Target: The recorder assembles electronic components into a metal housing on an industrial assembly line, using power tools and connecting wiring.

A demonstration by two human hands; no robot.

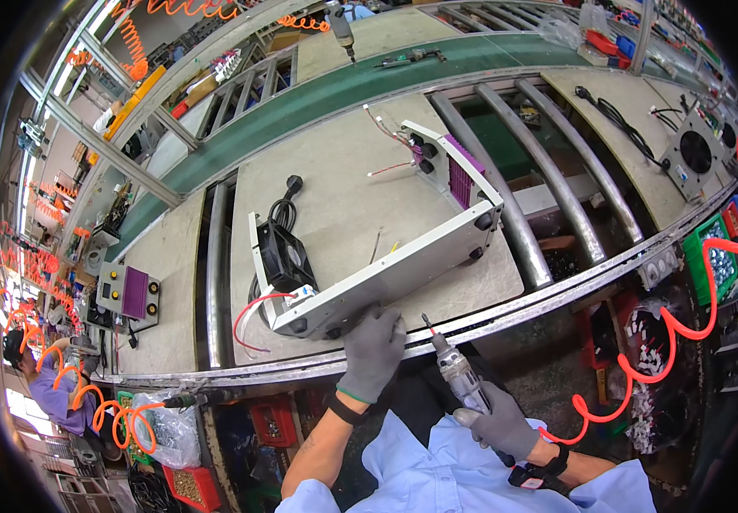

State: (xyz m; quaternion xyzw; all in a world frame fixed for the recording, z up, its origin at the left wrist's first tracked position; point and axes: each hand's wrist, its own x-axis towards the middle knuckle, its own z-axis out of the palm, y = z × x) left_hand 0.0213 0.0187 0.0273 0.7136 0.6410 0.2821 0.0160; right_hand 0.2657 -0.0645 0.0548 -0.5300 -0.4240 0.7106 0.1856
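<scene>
My gloved right hand (503, 422) is wrapped round a grey pneumatic screwdriver (461, 374), its bit pointing up toward the bench edge. Close by, my gloved left hand (373, 352) has its fingers curled together against the near side of a white metal chassis (394, 267); what they hold, if anything, is hidden. The chassis stands on its edge on a pale board (343, 205). At its left end sits a black fan (285, 259) with a coiled power cord (283, 205). A purple panel (465, 175) with black knobs and loose wires is at its right end.
Metal rollers (527, 171) flank the board. A similar fan panel (692, 158) lies at far right, a finished-looking purple unit (134, 292) at left. An orange coiled hose (625, 376) hangs at right. Another person (65, 385) works at far left. A screwdriver (341, 32) hangs above.
</scene>
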